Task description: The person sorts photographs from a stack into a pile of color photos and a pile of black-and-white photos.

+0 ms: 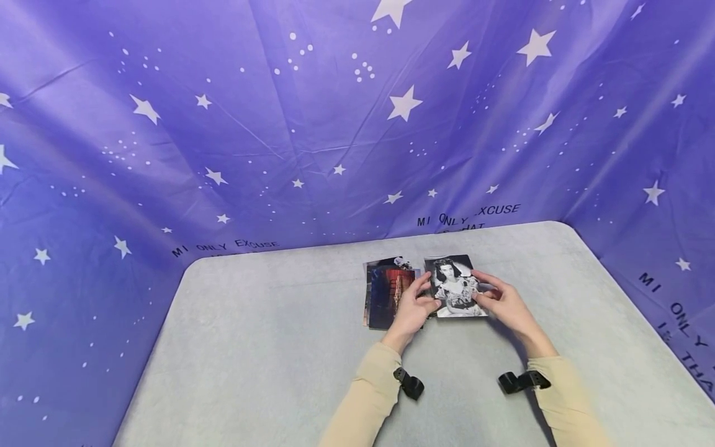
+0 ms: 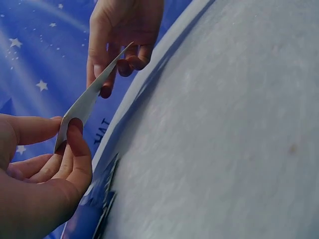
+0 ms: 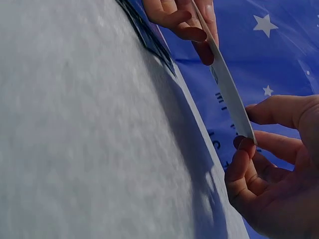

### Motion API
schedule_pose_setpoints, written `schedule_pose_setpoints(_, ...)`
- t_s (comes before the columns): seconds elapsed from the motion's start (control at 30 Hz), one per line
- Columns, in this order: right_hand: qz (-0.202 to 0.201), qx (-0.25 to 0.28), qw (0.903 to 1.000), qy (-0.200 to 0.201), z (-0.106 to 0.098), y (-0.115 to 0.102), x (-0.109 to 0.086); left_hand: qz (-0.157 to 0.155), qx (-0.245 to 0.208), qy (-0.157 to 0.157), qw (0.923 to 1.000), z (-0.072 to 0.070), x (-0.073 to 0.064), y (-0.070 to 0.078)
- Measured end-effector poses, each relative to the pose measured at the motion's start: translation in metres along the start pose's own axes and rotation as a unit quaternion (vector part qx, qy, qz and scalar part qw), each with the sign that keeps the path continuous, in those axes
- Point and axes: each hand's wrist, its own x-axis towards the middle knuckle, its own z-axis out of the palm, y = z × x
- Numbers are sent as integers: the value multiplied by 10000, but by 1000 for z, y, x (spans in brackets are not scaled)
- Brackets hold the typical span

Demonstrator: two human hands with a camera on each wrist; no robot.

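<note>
Both hands hold a black-and-white photo [image 1: 459, 292] of a dark-haired figure in a ruffled dress, raised over the table. My left hand [image 1: 412, 309] pinches its left edge between thumb and fingers. At the opposite edge, the right hand [image 1: 505, 305] pinches it in the same way. The wrist views catch it nearly edge-on, its pale back [image 2: 87, 102] turned toward the cameras. Just left of it lies a loose pile of photos [image 1: 385, 304], the top one dark blue and red, partly covered by the left hand in the head view.
The pale grey table [image 1: 268, 347] has rounded far corners. Behind and beside it hangs a purple-blue curtain [image 1: 313, 124] with white stars and black lettering. Each sleeved wrist wears a black camera band, such as the left band [image 1: 409, 383].
</note>
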Motion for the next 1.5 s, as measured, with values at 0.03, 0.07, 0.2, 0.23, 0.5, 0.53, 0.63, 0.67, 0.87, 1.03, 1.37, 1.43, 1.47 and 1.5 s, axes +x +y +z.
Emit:
schedule_pose_setpoints(0.03,6,-45,10000,26,-2,1,-1,-30,-17,1,10000,3,0,0)
schedule_pose_setpoints(0.07,-13,-111,9999,42,-4,2,-3,-60,-39,5,10000,5,1,-1)
schedule_pose_setpoints(0.2,-73,-376,9992,127,-12,5,-7,-49,0,19,10000,16,3,-7)
schedule_pose_setpoints(0.23,-58,-419,9990,155,-14,5,-8,-38,21,25,10000,18,4,-9)
schedule_pose_setpoints(0.5,-16,-772,9967,236,-28,12,-11,-74,208,86,9997,36,7,-20)
schedule_pose_setpoints(0.53,5,-804,9965,236,-29,13,-11,-101,204,105,9997,38,7,-20)
schedule_pose_setpoints(0.63,-21,-925,9955,228,-33,15,-11,-148,293,196,9993,43,6,-21)
schedule_pose_setpoints(0.67,-19,-971,9950,239,-34,15,-11,-185,348,255,9989,44,7,-21)
schedule_pose_setpoints(0.87,-115,-1508,9881,277,-37,16,-14,-459,545,466,9964,48,8,-22)
schedule_pose_setpoints(1.03,-148,-2051,9781,326,-37,12,-14,-513,593,439,9960,50,9,-22)
schedule_pose_setpoints(1.37,-168,-2548,9668,109,-41,9,-16,-542,768,382,9948,53,5,-19)
schedule_pose_setpoints(1.43,-211,-2599,9653,105,-41,10,-18,-590,631,337,9957,53,4,-18)
schedule_pose_setpoints(1.47,-206,-2548,9667,91,-41,10,-18,-605,578,322,9960,52,4,-17)
schedule_pose_setpoints(1.5,-202,-2498,9681,78,-41,11,-18,-602,557,309,9962,52,4,-17)
